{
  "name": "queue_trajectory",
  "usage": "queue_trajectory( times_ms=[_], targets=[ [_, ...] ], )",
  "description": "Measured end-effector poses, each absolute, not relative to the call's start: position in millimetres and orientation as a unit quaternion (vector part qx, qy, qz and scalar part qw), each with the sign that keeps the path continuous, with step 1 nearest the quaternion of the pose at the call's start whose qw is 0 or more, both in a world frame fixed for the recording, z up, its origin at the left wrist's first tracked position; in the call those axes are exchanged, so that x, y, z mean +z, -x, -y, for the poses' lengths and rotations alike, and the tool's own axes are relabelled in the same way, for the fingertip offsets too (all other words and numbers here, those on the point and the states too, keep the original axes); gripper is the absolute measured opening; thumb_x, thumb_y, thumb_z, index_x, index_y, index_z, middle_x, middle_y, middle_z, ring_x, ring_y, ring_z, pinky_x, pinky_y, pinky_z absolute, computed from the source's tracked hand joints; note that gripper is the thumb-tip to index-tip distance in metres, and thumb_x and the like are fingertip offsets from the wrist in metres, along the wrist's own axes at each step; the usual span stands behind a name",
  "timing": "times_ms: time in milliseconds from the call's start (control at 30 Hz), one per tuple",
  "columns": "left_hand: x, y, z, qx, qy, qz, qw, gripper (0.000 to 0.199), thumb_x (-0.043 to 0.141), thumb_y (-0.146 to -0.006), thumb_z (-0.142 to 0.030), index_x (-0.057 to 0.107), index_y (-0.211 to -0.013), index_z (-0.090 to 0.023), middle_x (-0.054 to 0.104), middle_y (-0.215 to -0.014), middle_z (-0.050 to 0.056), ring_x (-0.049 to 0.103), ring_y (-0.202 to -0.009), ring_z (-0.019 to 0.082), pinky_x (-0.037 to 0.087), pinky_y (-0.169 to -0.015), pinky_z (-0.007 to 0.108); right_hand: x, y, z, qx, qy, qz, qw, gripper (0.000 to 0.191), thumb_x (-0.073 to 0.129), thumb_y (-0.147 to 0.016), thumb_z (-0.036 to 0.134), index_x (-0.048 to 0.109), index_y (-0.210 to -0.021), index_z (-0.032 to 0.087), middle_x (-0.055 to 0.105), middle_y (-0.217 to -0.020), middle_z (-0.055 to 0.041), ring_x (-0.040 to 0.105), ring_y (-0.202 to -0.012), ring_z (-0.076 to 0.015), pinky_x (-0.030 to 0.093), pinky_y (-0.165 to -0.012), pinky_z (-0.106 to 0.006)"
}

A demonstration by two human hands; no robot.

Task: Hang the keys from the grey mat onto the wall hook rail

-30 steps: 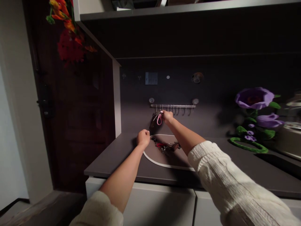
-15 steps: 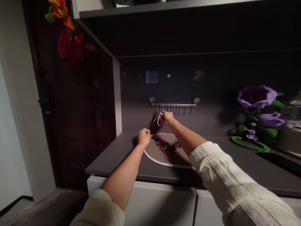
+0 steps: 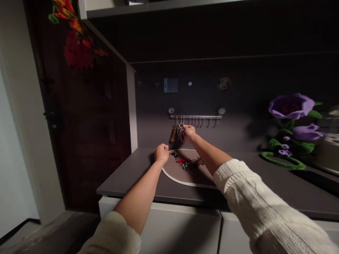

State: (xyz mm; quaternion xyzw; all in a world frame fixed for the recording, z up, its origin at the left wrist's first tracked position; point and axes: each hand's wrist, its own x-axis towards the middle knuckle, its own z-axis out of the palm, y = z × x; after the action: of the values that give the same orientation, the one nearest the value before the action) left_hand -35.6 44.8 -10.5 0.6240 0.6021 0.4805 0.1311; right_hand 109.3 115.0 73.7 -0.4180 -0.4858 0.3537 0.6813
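Note:
My right hand pinches a bunch of keys with a pink loop just under the clear hook rail. The metal ring of the keys is up by the left hooks; I cannot tell whether it sits on one. Just left of it hangs a brown key holder. My left hand is closed in a fist over the left edge of the mat, and its fingers hide whatever may be inside. On the mat lies a pile of keys with red and dark pieces.
Purple felt flowers with a green ring base stand on the counter at right, beside a pale container. A shelf overhangs the work area. Orange and red flowers hang at upper left before a dark door.
The keys in my right hand have turned and shifted slightly right, with the ring now clearer. The brown key holder on the left has come into plainer sight. My left hand is nearly still.

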Motion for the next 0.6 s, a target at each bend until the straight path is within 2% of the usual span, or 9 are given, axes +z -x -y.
queue_trajectory(
  times_ms=[367, 600],
  targets=[
    [-12.5, 37.4, -46.2, 0.487, -0.647, -0.572, 0.133, 0.017, 0.048, -0.079, -0.022, 0.062, -0.073, -0.016, 0.066, -0.074, 0.006, 0.058, -0.068, 0.012, 0.04, -0.065, 0.022, 70.7, -115.7, -91.8, 0.323, 0.444, 0.519, 0.655, 0.015, 0.05, -0.067, 0.008, 0.046, -0.054, 0.015, 0.043, -0.046, 0.0051, 0.036, -0.041, -0.0042, 0.027, -0.042, -0.017],
    [-10.1, 36.7, -39.5, 0.426, -0.693, -0.575, 0.092, 0.017, 0.047, -0.078, -0.018, 0.064, -0.08, -0.017, 0.066, -0.082, 0.006, 0.057, -0.075, 0.014, 0.04, -0.069, 0.024, 58.9, -115.9, -68.3, 0.303, 0.493, 0.502, 0.643, 0.008, 0.057, -0.063, 0.013, 0.05, -0.061, 0.016, 0.05, -0.054, 0.003, 0.041, -0.046, -0.0059, 0.036, -0.051, -0.02]
  ],
)
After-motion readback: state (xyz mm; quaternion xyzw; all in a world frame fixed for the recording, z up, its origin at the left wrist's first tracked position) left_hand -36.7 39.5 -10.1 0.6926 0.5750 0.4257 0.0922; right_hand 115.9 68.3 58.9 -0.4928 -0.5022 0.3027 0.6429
